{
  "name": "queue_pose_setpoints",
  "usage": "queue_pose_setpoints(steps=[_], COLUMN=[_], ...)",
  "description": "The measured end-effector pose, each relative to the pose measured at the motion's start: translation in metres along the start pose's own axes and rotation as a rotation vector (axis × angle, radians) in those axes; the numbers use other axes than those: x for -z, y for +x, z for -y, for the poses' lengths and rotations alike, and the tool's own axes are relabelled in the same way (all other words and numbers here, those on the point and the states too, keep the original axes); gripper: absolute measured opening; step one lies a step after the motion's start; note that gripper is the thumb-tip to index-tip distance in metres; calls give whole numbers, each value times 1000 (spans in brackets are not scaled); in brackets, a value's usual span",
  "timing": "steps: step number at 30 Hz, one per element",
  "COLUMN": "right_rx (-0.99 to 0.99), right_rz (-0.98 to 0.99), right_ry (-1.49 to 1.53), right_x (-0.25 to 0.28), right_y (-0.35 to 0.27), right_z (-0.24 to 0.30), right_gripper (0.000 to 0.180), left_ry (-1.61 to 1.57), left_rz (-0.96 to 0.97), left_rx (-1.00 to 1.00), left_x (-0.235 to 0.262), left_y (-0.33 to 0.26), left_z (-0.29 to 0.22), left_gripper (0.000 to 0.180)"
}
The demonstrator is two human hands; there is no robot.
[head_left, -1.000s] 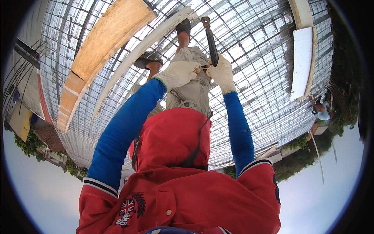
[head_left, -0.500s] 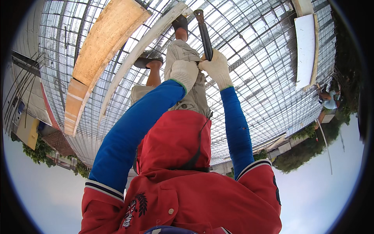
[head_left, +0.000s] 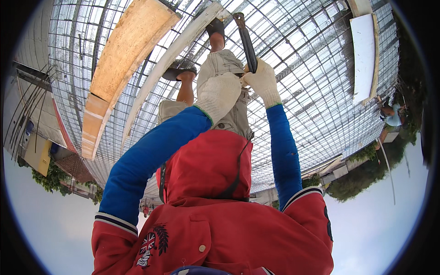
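My right hand (head_left: pixel 262 83), in a white knitted glove, is closed round the lower end of a long, narrow dark tool (head_left: pixel 248 46). The tool points away from me and has a rounded, rusty-looking far end; its exact kind does not show. Just left of it, my left hand (head_left: pixel 221 97), gloved alike, is closed with its back toward me. Its fingers are bent out of sight near the right hand's fingertips, so what they hold is hidden. Both hands are in front of my beige shorts (head_left: pixel 219 64), above a steel rebar mesh (head_left: pixel 302 91).
A wide wooden board (head_left: pixel 126 50) and a narrow pale plank (head_left: pixel 169 57) lie on the mesh at left. My dark shoes (head_left: pixel 179 72) are by the plank. A white-faced panel (head_left: pixel 363 57) lies at right, with another person (head_left: pixel 391 113) beyond. Rebar ends (head_left: pixel 25 107) stick up far left.
My left hand has drawn back toward me, with more of its back showing. The right hand keeps its hold on the dark tool. The whole view has shifted slightly.
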State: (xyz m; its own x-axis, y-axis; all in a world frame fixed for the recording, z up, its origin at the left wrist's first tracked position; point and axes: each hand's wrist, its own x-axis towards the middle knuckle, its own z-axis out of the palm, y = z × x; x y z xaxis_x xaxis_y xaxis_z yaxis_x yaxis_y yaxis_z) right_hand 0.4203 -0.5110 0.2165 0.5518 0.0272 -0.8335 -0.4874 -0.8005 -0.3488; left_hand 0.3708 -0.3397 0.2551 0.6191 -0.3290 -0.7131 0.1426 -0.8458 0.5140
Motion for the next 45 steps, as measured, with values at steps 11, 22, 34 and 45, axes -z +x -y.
queue_pose_setpoints(steps=[11,22,34,45], right_rx=[53,21,-38,-137], right_rz=[-19,-59,-60,124], right_ry=[-7,-12,-15,-24], right_x=[-5,-7,-16,-11], right_y=[3,-6,-10,6], right_z=[1,12,16,-3], right_gripper=[26,28,28,27], left_ry=[40,-416,-780,-975], left_rz=[180,-25,-179,-269], left_rx=[135,432,584,569], left_x=[-14,-22,-8,-52], left_y=[10,6,-32,-15], left_z=[19,-3,28,88], left_gripper=[31,41,35,29])
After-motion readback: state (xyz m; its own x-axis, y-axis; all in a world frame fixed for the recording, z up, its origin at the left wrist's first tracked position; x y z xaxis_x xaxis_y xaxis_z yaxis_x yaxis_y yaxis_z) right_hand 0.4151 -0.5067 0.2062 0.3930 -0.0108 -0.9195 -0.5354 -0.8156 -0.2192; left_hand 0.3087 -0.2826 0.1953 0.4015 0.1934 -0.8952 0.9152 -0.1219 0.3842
